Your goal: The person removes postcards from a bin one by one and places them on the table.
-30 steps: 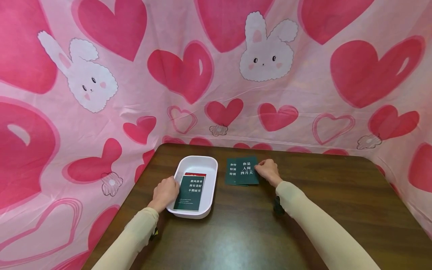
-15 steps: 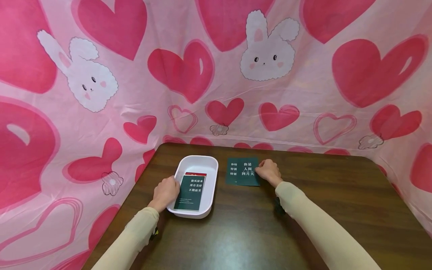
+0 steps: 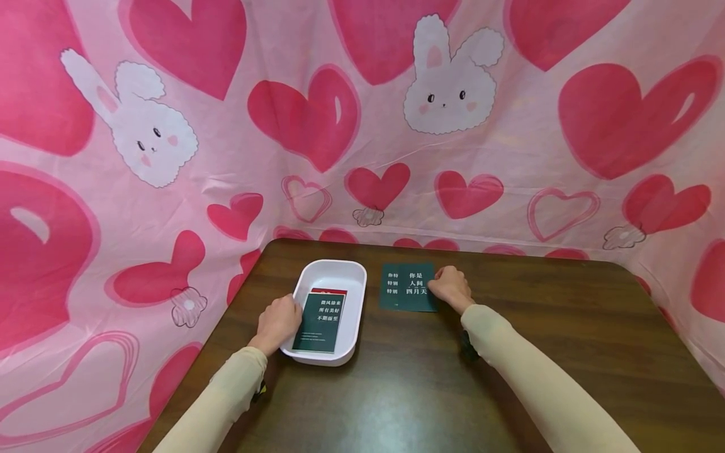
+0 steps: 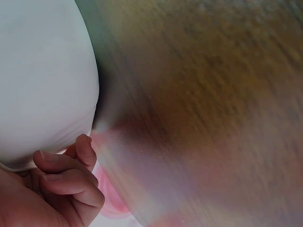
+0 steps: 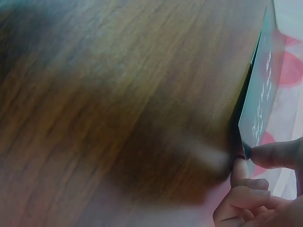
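My left hand (image 3: 276,324) grips the left side of a white plastic tray (image 3: 325,360); in the left wrist view its fingers curl beside the tray's wall (image 4: 47,71). Inside lies a dark green card (image 3: 316,336) with white Chinese lettering, over a red piece (image 3: 335,291) that peeks out at its top edge. To the right of the tray, my right hand (image 3: 452,286) pinches the right edge of another green lettered card (image 3: 416,303) between thumb and finger. That card overlaps a second green card (image 3: 388,301) on its left. The right wrist view shows the pinched card's (image 5: 259,101) edge raised off the table.
The dark brown wooden table (image 3: 391,384) has rounded far corners. Behind and left of it hangs a pink cloth (image 3: 391,145) printed with red hearts and white rabbits, close to the table's far edge.
The pinched card has shifted slightly right and downward, and its lower edge now lines up with the card beneath. The right hand has moved a little with it. The left hand stays on the tray.
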A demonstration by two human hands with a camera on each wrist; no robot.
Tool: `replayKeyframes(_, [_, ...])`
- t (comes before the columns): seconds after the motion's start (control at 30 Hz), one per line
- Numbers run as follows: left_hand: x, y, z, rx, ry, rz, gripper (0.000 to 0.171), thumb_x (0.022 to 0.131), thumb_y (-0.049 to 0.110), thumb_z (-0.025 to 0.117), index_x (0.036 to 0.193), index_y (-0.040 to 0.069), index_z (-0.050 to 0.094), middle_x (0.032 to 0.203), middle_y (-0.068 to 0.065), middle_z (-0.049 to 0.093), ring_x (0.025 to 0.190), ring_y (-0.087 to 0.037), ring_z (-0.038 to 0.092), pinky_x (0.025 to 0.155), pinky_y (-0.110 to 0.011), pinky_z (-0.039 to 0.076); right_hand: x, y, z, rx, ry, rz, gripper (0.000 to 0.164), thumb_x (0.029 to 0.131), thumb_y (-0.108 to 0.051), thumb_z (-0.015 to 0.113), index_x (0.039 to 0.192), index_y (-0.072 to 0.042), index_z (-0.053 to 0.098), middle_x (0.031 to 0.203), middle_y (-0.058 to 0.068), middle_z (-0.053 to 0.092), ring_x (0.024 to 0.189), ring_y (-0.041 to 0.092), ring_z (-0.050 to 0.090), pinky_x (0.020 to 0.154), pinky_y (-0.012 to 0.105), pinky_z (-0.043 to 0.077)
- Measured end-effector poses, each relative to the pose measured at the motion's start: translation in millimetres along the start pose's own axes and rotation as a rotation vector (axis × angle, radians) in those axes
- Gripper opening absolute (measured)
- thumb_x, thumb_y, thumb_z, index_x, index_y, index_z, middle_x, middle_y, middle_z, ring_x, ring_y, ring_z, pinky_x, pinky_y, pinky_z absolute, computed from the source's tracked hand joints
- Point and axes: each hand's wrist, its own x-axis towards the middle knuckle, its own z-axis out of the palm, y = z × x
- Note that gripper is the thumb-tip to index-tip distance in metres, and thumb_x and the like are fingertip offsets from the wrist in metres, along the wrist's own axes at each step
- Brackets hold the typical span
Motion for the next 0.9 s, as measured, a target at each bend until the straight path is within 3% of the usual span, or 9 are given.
replayKeyframes(0.27, [-0.3, 0.8, -0.4, 0.000, -0.004, -0.002, 0.032, 0.103, 0.017, 0.064, 0.122, -0.009, 0.062, 0.097, -0.017, 0.068, 0.076, -0.026, 0.066, 0.076, -0.051, 0.062, -0.2, -2.0, 0.4, -0.012, 0.006, -0.012, 0.021, 0.089, -0.018, 0.065, 0.102, -0.001, 0.066, 0.093, 0.014, 0.064, 0.085, 0.033, 0.060, 0.071, 0.046, 0.051])
replayKeyframes(0.37, [-0.2, 1.5, -0.8, 0.017, 0.000, 0.000, 0.031, 0.103, 0.017, 0.063, 0.119, -0.009, 0.062, 0.094, -0.017, 0.066, 0.075, -0.027, 0.065, 0.075, -0.050, 0.062, 1.0, -2.0, 1.4, -0.021, 0.001, -0.016, 0.014, 0.088, -0.017, 0.063, 0.086, -0.003, 0.061, 0.077, 0.008, 0.055, 0.071, 0.028, 0.052, 0.060, 0.038, 0.042])
replayKeyframes(0.5, [0.0, 1.9, -0.9, 0.027, 0.002, -0.002, 0.031, 0.103, 0.018, 0.064, 0.118, -0.009, 0.062, 0.093, -0.016, 0.066, 0.075, -0.027, 0.064, 0.075, -0.050, 0.062, 2.3, -2.2, 2.3, -0.035, -0.009, -0.025, 0.020, 0.088, -0.015, 0.060, 0.071, -0.008, 0.054, 0.065, 0.005, 0.044, 0.062, 0.024, 0.045, 0.055, 0.036, 0.033])
replayKeyframes(0.63, [0.2, 2.3, -0.6, 0.021, 0.001, -0.002, 0.032, 0.103, 0.018, 0.065, 0.120, -0.008, 0.062, 0.095, -0.017, 0.066, 0.076, -0.027, 0.065, 0.076, -0.051, 0.062, 1.9, -2.3, 2.1, -0.046, -0.005, -0.029, 0.021, 0.089, -0.016, 0.062, 0.070, -0.009, 0.054, 0.065, 0.006, 0.046, 0.062, 0.026, 0.048, 0.055, 0.037, 0.036])
replayKeyframes(0.9, [0.6, 0.7, 0.2, 0.017, 0.000, -0.006, 0.031, 0.103, 0.018, 0.064, 0.120, -0.009, 0.062, 0.095, -0.017, 0.067, 0.076, -0.026, 0.065, 0.076, -0.051, 0.062, 2.0, -3.1, 3.5, -0.051, -0.016, -0.034, 0.027, 0.089, -0.017, 0.063, 0.066, -0.010, 0.050, 0.060, 0.005, 0.042, 0.057, 0.023, 0.043, 0.053, 0.035, 0.035])
